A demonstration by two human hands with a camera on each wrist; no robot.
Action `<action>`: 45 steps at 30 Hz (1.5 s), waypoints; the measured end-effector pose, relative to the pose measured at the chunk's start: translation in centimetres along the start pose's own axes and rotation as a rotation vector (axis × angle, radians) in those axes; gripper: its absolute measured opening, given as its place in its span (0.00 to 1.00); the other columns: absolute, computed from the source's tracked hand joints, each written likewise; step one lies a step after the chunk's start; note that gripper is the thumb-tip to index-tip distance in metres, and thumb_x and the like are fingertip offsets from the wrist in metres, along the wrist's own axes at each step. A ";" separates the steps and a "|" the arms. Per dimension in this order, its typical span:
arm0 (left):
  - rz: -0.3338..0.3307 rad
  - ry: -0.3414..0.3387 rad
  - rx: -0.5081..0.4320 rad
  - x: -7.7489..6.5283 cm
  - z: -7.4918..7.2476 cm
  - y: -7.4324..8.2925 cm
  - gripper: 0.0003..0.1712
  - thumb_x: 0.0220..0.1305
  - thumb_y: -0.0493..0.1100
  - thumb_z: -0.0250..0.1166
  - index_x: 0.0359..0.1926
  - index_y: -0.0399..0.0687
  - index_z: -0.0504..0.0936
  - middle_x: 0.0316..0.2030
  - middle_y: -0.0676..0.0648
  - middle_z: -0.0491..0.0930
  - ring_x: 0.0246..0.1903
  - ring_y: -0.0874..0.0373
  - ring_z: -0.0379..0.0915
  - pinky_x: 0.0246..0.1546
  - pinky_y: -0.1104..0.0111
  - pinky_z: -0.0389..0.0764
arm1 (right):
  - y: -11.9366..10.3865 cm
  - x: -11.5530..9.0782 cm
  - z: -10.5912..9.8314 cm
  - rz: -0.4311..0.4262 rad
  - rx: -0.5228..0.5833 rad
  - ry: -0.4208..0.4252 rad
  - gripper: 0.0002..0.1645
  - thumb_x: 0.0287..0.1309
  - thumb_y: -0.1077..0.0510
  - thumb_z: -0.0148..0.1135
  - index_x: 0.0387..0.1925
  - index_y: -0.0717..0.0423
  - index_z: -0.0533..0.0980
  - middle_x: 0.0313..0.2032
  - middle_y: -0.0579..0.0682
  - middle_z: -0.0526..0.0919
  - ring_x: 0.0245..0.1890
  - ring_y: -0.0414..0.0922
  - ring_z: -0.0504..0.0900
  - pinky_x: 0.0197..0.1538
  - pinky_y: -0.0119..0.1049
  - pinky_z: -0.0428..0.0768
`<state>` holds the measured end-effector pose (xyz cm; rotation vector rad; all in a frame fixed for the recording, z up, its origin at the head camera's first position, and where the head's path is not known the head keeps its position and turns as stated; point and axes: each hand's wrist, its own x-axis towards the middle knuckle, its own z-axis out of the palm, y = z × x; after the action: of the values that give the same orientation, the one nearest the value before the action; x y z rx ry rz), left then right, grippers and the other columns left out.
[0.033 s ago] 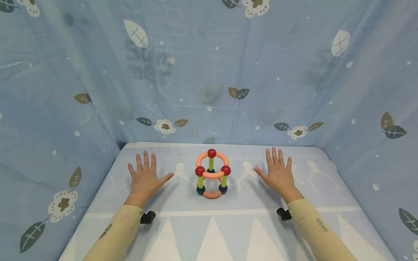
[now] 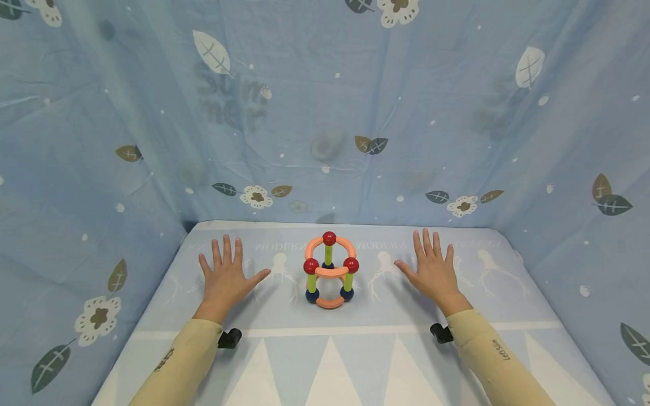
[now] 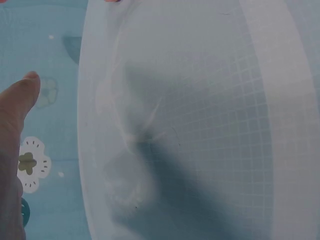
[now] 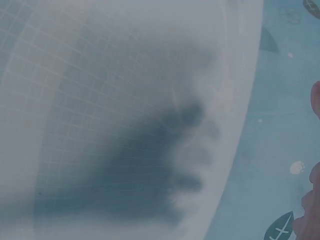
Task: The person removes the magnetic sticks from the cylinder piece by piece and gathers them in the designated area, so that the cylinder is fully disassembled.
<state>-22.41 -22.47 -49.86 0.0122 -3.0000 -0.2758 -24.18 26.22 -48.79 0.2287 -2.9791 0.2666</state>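
Observation:
Between the two hands on the table stands a small frame of magnetic balls and sticks (image 2: 332,273). Red balls top its upright green sticks, dark blue balls sit at their feet, and curved orange sticks form an upper and a lower ring. To its left, my left hand (image 2: 225,279) is spread with the thumb pointing toward the frame. My right hand (image 2: 434,273) is spread on the other side, thumb inward. Neither hand touches the frame. A finger (image 3: 17,110) shows in the left wrist view, and fingertips (image 4: 315,100) edge into the right wrist view. Both wrist views show hand shadows.
The table (image 2: 284,332) has a pale blue cover with white triangles and faint printed lettering. Blue patterned cloth (image 2: 325,113) hangs behind it and along both sides. A black wrist device (image 2: 230,338) sits at the left wrist, another (image 2: 441,333) at the right.

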 end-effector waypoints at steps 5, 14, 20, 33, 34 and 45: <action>0.000 -0.002 -0.004 0.0 0.0 0.0 0.69 0.58 0.80 0.58 0.80 0.36 0.44 0.79 0.30 0.33 0.76 0.32 0.19 0.67 0.32 0.20 | 0.1 0.0 0.1 -0.003 -0.009 0.000 0.61 0.67 0.24 0.47 0.81 0.59 0.41 0.80 0.61 0.36 0.79 0.61 0.30 0.71 0.72 0.33; 0.006 0.002 0.000 0.0 0.0 -0.1 0.68 0.59 0.80 0.57 0.80 0.37 0.44 0.79 0.30 0.33 0.77 0.32 0.18 0.68 0.32 0.21 | 0.1 0.1 0.4 0.000 0.004 -0.009 0.61 0.67 0.23 0.47 0.81 0.59 0.41 0.80 0.61 0.36 0.79 0.61 0.30 0.71 0.71 0.31; 0.009 -0.012 0.004 -0.2 0.0 0.0 0.68 0.59 0.79 0.58 0.80 0.36 0.44 0.79 0.29 0.34 0.76 0.31 0.19 0.68 0.31 0.23 | 0.0 -0.1 0.4 -0.001 0.005 -0.026 0.61 0.67 0.23 0.46 0.81 0.59 0.41 0.80 0.62 0.36 0.79 0.62 0.31 0.71 0.72 0.33; 0.010 -0.004 0.000 -0.4 0.1 0.1 0.67 0.59 0.79 0.58 0.80 0.35 0.47 0.78 0.28 0.37 0.76 0.29 0.22 0.68 0.29 0.27 | 0.0 -0.4 0.4 -0.014 0.005 -0.016 0.60 0.68 0.24 0.47 0.81 0.59 0.41 0.80 0.62 0.39 0.79 0.63 0.34 0.72 0.71 0.34; 0.009 -0.003 0.001 -0.4 0.0 0.1 0.67 0.59 0.79 0.58 0.80 0.35 0.47 0.78 0.28 0.37 0.76 0.28 0.23 0.68 0.29 0.28 | -0.1 -0.4 0.3 -0.017 0.004 -0.014 0.60 0.68 0.24 0.47 0.81 0.58 0.41 0.80 0.62 0.39 0.79 0.63 0.35 0.72 0.71 0.34; 0.017 -0.032 -0.024 -0.6 -0.6 0.5 0.65 0.62 0.77 0.58 0.80 0.37 0.44 0.78 0.29 0.35 0.76 0.29 0.23 0.68 0.29 0.28 | -0.4 -1.2 -0.6 -0.018 0.019 0.001 0.58 0.68 0.26 0.50 0.81 0.58 0.44 0.79 0.63 0.45 0.79 0.64 0.40 0.72 0.71 0.38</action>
<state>-21.78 -22.07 -49.21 -0.0201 -3.0268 -0.3134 -22.87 26.15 -48.35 0.2579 -2.9736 0.2927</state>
